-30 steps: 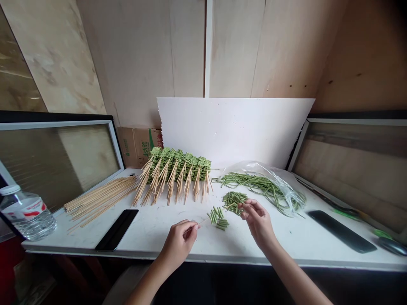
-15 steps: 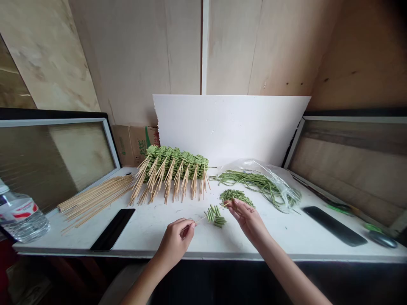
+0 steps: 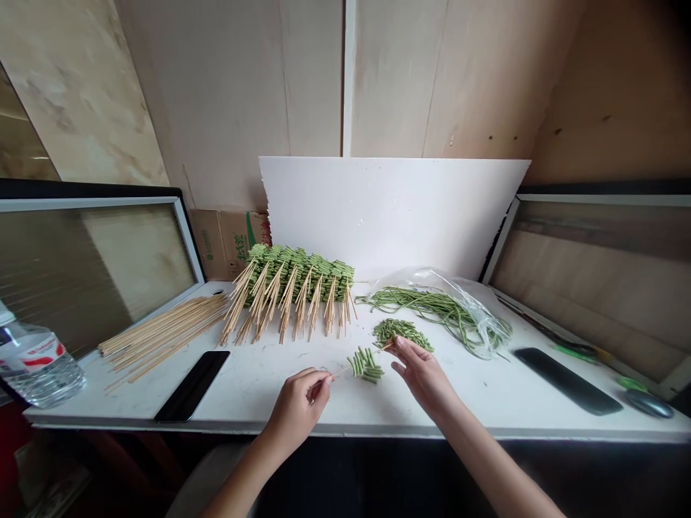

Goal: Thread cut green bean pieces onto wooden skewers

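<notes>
My left hand [image 3: 298,407] is closed in a pinch on the near end of a thin bamboo skewer [image 3: 342,372]. Several short green bean pieces [image 3: 367,364] are threaded on that skewer above the white table [image 3: 253,392]. My right hand [image 3: 422,374] is at the skewer's far tip, fingers pinched together beside a small heap of cut bean pieces [image 3: 400,332]. Whether a piece is between those fingers is too small to tell.
A stack of finished bean skewers [image 3: 294,288] lies behind. Bare skewers [image 3: 162,337] lie at left with a black phone [image 3: 192,385] and a water bottle [image 3: 33,364]. Long beans in a clear bag [image 3: 448,306] lie at right, near a black flat object [image 3: 566,380].
My right hand has moved left from the heap of cut pieces to the skewer's tip. My left hand has kept its pinch on the skewer. The view has shifted slightly.
</notes>
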Motion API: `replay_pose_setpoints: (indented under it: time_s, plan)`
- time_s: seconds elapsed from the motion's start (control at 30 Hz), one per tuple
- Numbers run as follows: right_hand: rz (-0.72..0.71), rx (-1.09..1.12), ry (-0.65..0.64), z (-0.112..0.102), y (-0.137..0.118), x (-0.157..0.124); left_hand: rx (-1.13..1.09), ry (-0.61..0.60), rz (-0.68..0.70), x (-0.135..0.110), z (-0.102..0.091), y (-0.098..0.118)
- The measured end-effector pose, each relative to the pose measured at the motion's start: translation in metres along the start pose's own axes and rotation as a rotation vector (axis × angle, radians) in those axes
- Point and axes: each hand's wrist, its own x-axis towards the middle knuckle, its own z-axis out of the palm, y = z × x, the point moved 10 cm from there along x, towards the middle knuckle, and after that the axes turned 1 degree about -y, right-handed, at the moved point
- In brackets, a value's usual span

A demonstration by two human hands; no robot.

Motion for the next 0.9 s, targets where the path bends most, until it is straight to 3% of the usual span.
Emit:
replay_pose_setpoints:
  time_s: [0.37, 0.9]
  plan:
    - [-0.050, -0.022, 0.078, -0.003, 0.002, -0.003, 0.106, 0.018, 0.039, -0.001, 0.001, 0.012]
    - [-0.174, -0.118, 0.047, 0.000, -0.013, -0.002, 0.121, 0.033, 0.066, -0.001, -0.003, 0.019]
